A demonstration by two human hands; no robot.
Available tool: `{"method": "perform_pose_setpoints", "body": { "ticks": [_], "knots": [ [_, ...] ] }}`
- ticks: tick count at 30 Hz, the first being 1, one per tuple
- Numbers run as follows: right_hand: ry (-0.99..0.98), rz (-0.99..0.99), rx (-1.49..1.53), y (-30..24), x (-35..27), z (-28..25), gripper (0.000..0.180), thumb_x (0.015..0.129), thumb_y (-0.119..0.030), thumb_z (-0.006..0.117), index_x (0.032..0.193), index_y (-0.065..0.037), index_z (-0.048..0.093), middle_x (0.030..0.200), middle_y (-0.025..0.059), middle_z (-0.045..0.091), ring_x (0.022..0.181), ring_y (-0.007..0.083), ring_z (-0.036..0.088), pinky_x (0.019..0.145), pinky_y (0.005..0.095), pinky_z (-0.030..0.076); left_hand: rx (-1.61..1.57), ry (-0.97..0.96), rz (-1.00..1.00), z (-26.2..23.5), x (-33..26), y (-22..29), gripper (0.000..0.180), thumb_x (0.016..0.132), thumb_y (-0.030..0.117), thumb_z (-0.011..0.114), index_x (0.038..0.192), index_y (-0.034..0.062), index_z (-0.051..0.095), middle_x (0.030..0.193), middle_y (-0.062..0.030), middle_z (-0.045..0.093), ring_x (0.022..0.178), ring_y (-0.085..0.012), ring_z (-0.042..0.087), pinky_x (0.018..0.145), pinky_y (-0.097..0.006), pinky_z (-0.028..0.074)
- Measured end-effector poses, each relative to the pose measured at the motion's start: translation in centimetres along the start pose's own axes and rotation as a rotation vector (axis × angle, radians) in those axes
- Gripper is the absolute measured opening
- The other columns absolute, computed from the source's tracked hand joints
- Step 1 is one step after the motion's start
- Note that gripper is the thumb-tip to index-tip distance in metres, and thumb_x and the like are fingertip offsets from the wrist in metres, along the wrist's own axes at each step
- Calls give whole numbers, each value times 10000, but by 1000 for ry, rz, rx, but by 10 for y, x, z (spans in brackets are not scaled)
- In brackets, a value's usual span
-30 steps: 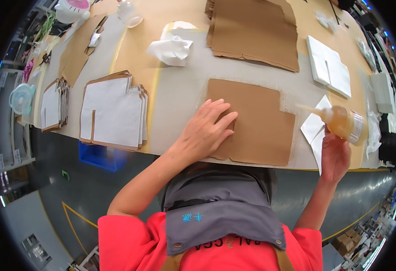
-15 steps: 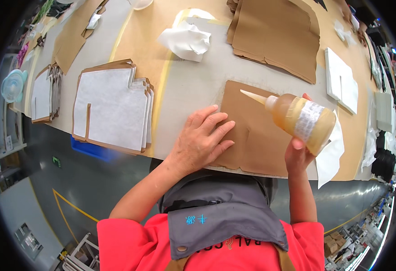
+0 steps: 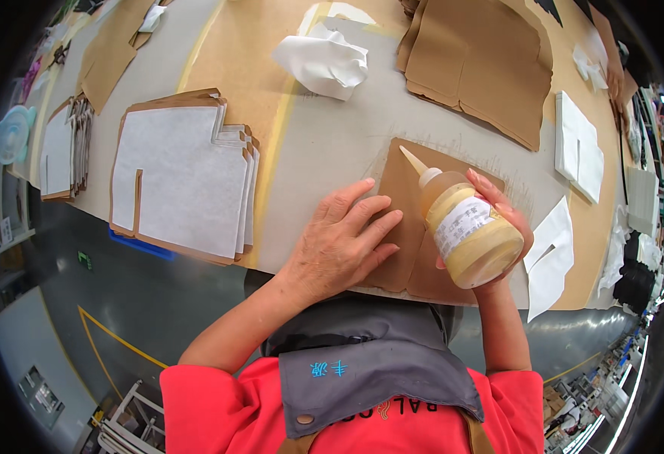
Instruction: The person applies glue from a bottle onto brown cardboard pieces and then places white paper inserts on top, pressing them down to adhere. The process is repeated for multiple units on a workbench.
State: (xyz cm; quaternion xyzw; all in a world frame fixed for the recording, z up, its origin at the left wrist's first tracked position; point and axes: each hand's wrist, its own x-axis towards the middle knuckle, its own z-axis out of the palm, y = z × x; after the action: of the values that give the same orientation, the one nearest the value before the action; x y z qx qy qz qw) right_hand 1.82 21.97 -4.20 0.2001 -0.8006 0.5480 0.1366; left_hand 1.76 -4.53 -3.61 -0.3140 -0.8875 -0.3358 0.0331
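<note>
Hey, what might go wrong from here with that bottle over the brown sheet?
Two things, perhaps. The yellowish bottle in the right hand is tilted, its nozzle near the far left corner of the brown sheet, so a drip might run past the edge onto the table. And the left hand has its fingertips over the sheet's left edge, so they could get smeared or nudge the sheet.

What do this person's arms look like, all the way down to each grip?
The left arm and right arm come out of short, loose, bright red sleeves. Below those, the forearms are bare. The left grip and right grip are ordinary bare hands: no gloves, and I can't see any rings, bracelets or watch.
</note>
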Motion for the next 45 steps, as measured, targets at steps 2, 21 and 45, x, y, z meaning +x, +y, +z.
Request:
{"method": "perform_pose_setpoints", "body": {
  "ticks": [2, 21, 45],
  "knots": [
    [41, 96, 102, 6, -12, -1, 856, 640, -390, 983, 1238, -108, 441, 1365, 279, 591, 1300, 412, 574, 1067, 505, 481, -1, -4, 2, 0, 0, 0, 432, 833, 272, 796, 1221, 114, 690, 1278, -68, 602, 1322, -319, 492, 1057, -439, 432],
    [37, -118, -17, 9, -48, -58, 792, 679, -199, 942, 1294, 0, 484, 1473, 305, 486, 1359, 424, 500, 1111, 521, 467, 103, -46, 3, -2, 1, 7, 438, 833, 250, 799, 1239, 125, 693, 1251, -74, 560, 1267, -300, 491, 1052, -433, 400],
    [490, 196, -258, -23, -62, -80, 1071, 679, -554, 904, 1413, -65, 297, 1459, 296, 470, 1303, 434, 557, 1097, 551, 461, 192, -108, -31, -9, 5, 18, 468, 822, 191, 808, 1268, 113, 689, 1301, -87, 561, 1292, -315, 493, 1052, -433, 389]
  ]
}}
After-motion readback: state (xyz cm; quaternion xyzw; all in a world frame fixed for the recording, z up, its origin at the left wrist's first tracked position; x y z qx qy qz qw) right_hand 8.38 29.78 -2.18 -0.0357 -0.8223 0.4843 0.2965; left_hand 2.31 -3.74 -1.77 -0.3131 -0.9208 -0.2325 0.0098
